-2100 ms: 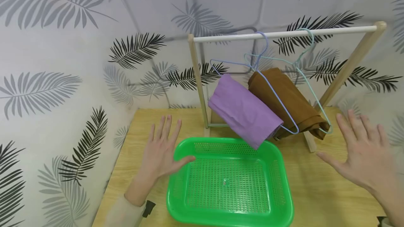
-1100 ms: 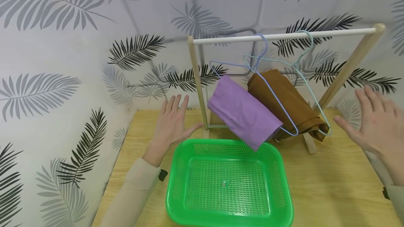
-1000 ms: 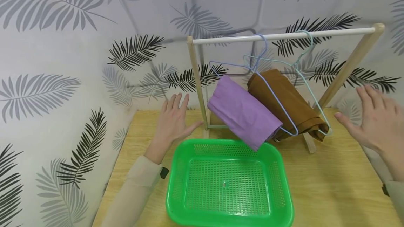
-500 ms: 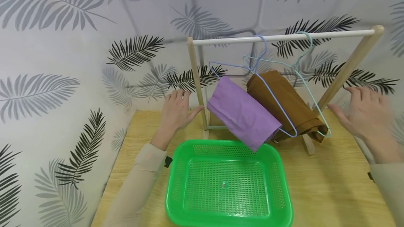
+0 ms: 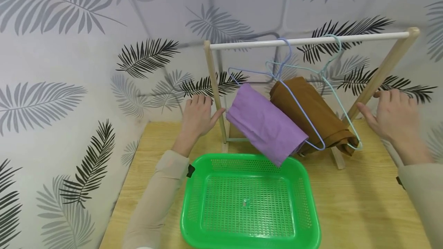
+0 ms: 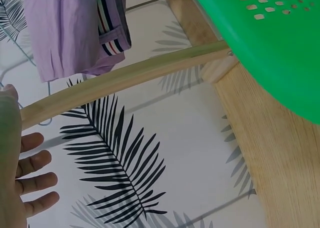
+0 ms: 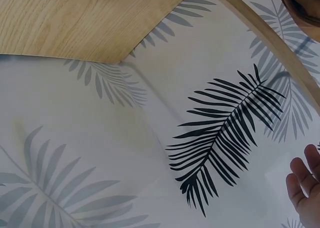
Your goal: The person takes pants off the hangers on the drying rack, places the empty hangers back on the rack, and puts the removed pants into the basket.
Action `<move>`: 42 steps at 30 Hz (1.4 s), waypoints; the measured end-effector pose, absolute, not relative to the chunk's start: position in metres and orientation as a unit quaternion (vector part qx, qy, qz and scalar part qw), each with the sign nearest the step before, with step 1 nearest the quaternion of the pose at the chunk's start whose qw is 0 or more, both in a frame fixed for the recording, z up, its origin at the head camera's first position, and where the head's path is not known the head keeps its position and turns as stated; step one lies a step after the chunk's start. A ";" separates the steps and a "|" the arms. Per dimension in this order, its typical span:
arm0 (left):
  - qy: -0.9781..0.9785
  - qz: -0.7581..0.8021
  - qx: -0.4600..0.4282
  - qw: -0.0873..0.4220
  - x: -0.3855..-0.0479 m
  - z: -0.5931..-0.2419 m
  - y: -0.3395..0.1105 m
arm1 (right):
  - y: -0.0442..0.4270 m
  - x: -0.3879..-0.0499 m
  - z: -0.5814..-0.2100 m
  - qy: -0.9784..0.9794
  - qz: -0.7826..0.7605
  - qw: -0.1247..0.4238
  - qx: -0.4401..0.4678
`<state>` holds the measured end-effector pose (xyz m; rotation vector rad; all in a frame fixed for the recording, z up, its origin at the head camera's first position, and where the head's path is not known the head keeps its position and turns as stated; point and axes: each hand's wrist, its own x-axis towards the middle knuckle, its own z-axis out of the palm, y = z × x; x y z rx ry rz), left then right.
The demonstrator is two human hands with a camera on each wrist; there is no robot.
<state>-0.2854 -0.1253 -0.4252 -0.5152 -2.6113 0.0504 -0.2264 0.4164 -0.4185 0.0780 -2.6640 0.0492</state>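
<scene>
A small clothes rack with a white rail (image 5: 252, 44) and wooden posts stands at the back of the table. My left hand (image 5: 197, 116) is beside its left post (image 6: 125, 78), thumb out toward the wood and fingers apart from it in the left wrist view. Near the right post (image 5: 384, 68), my right hand (image 5: 396, 118) holds nothing, its fingers slightly bent. On the rail hang a blue hanger (image 5: 299, 105) bearing folded purple trousers (image 5: 264, 124) and a mint hanger (image 5: 333, 91) bearing a folded brown garment (image 5: 308, 110).
A green plastic basket (image 5: 249, 206) stands on the wooden table (image 5: 346, 210) in front of the rack. Its back rim lies close under the purple trousers. A white wall covering (image 5: 86, 68) with leaf prints surrounds the table.
Both hands have moved forward to the rack's two posts, the left also rightward. Their fingers, spread wide before, are now a little bent. Rack, garments and basket stay put.
</scene>
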 end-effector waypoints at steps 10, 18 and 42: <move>-0.960 0.020 -0.183 0.210 -0.291 -0.424 -0.118 | 0.418 -0.237 -0.417 -0.978 0.014 0.204 0.042; -0.959 0.021 -0.181 0.218 -0.294 -0.425 -0.116 | 0.415 -0.242 -0.420 -0.961 0.011 0.267 0.066; -0.950 0.059 -0.184 0.244 -0.297 -0.430 -0.111 | 0.412 -0.247 -0.424 -0.956 0.005 0.289 0.048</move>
